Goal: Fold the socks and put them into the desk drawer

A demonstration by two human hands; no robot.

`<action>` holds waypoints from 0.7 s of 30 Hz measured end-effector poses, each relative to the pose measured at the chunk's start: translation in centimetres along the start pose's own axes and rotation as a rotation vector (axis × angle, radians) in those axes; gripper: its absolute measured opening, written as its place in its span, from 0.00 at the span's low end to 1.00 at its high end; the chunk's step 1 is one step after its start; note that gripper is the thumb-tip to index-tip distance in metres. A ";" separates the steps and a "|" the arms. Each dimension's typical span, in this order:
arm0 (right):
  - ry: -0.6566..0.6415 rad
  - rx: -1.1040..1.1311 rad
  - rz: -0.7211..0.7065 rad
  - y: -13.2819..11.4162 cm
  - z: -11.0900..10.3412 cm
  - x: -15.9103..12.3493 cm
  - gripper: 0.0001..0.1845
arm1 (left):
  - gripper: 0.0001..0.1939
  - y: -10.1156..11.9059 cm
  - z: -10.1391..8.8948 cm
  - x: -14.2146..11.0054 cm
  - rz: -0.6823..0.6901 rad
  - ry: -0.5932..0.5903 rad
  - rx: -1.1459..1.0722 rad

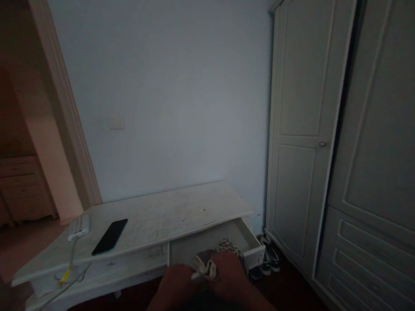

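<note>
At the bottom middle, my right hand (230, 271) is closed around a bunched cloth (205, 265), grey with a pale, folded edge. A dark-and-light patterned part of it shows behind the knuckles. My left hand (177, 280) is curled at the left side of the cloth, by a small white piece between the two hands; its fingertips are hidden. Both hands are at the front of a pulled-out drawer (185, 246) in a low white table. The drawer's front board is mostly covered by the hands and cloth.
On the worn white tabletop (161, 211) lie a dark phone (110, 236) and a white power strip (79, 227) with a cable hanging down. Shoes (270, 260) stand on the floor to the right, beside a tall wardrobe (297, 121). A doorway opens at the left.
</note>
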State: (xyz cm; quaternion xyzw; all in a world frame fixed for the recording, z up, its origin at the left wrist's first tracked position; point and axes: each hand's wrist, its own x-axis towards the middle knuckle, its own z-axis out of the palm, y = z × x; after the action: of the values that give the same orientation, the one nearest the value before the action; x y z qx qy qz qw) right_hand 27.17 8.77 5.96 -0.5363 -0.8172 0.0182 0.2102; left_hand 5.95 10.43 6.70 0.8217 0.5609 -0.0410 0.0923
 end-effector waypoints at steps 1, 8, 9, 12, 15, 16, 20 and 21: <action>0.004 -0.005 0.029 1.3 -0.8 -0.2 0.06 | 0.24 0.0 0.0 0.0 0.001 0.006 0.004; -0.042 -0.086 0.236 8.3 -3.9 -1.2 0.14 | 0.27 -0.5 0.4 0.0 0.012 0.013 0.018; -0.040 -0.101 0.246 8.6 -3.9 -1.2 0.14 | 0.27 -0.6 0.5 0.0 0.013 0.012 0.022; -0.039 -0.130 0.239 7.5 -3.2 -1.0 0.13 | 0.27 -0.5 0.5 0.1 0.019 0.010 0.031; -0.050 -0.107 0.186 4.1 -1.8 -0.4 0.14 | 0.27 -0.3 0.2 0.1 0.016 0.008 0.039; -0.061 -0.089 0.148 2.6 -1.3 -0.1 0.14 | 0.27 -0.2 0.1 0.0 0.011 0.009 0.041; -0.126 -0.031 -0.013 -3.1 0.6 1.2 0.16 | 0.19 0.1 -0.5 -0.2 0.009 0.011 0.038; -0.129 -0.027 -0.027 -4.1 1.0 1.4 0.16 | 0.18 0.1 -0.6 -0.3 0.017 0.009 0.034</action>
State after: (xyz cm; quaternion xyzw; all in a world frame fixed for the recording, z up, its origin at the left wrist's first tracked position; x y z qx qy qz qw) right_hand 22.73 8.48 6.55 -0.5257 -0.8364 0.0387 0.1501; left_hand 5.92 10.21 7.40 0.8280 0.5536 -0.0460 0.0762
